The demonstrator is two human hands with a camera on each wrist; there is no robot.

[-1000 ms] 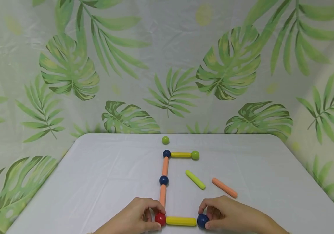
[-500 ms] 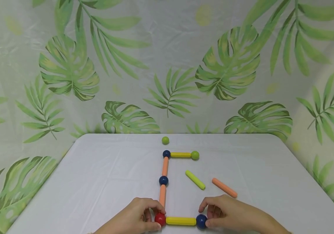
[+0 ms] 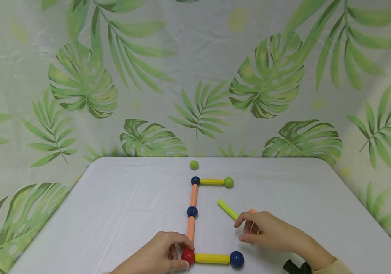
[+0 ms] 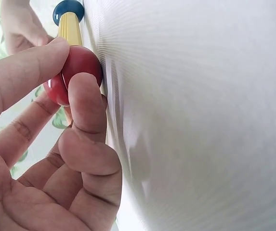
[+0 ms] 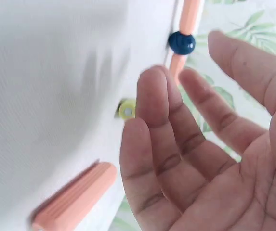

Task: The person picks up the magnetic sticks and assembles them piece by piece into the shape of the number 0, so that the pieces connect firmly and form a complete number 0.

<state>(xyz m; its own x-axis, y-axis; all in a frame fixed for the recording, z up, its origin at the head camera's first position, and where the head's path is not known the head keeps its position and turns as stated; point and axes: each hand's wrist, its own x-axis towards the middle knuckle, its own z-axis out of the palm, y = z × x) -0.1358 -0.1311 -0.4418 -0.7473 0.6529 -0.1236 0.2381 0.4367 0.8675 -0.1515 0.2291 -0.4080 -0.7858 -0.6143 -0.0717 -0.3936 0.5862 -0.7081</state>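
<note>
My left hand (image 3: 161, 253) pinches a red ball (image 3: 188, 257) between thumb and fingers; the left wrist view shows the same grip. A yellow stick (image 3: 212, 258) runs from that ball to a dark blue ball (image 3: 237, 259) on the right. From the red ball an orange stick (image 3: 191, 230) leads away to another blue ball (image 3: 192, 211). My right hand (image 3: 270, 232) hovers with nothing in its relaxed fingers, beside a loose lime stick (image 3: 227, 209). It mostly covers a loose orange stick (image 3: 252, 210), which the right wrist view shows lying on the table.
Farther back, another orange stick (image 3: 194, 195) reaches a blue ball (image 3: 195, 181), joined by a yellow stick (image 3: 212, 182) to a green ball (image 3: 228, 182). A separate green ball (image 3: 194, 164) lies near the far edge of the white table (image 3: 130, 201). A leaf-print cloth hangs behind.
My right hand has let go of the near blue ball and moved away and to the right, over the loose orange stick. That ball now touches the yellow stick's end. My left hand stays put.
</note>
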